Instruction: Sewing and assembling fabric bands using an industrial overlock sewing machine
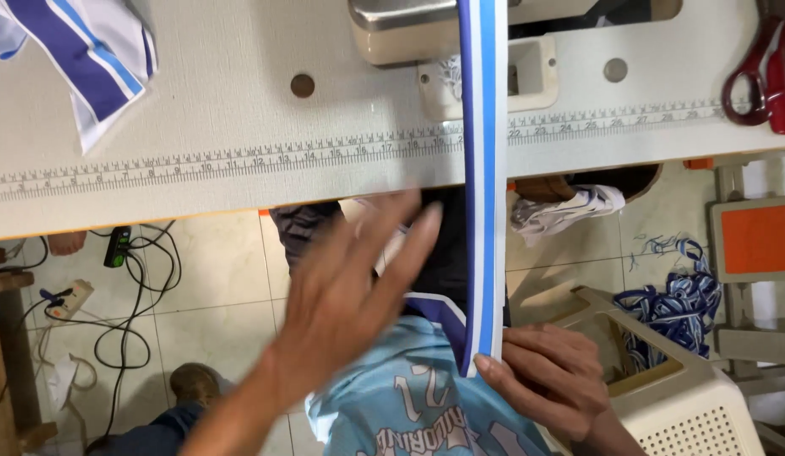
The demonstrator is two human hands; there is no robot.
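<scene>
The right hand (551,378) pinches the lower end of a long blue-and-white striped band (483,186) between thumb and fingers, closed firmly on its edge. The left hand (350,295) is wide open and holds nothing — its fingers are spread and blurred above the person's lap, just left of the band.

The biggest thing here is the pale sewing table (206,143), with a printed measuring scale running along its front edge. The band runs straight up from the pinching hand, crosses that edge and the scale, and passes under the sewing machine head (401,29) at the top of the view. Below it, over the lap, lies a light blue printed garment (409,405), its dark trim touching the band's lower end.

A folded piece of the same striped cloth (88,51) sits on the table's far left corner. On the floor to the right a heap of blue-and-white strips (671,304) rests near a cream plastic basket (688,414). Red-handled scissors (764,76) lie at the table's right end.

As for progress, the band looks fed into the machine and pulled taut, while the garment remains loose in the lap, so I judge the joining to be unfinished — how much is sewn I cannot tell.
</scene>
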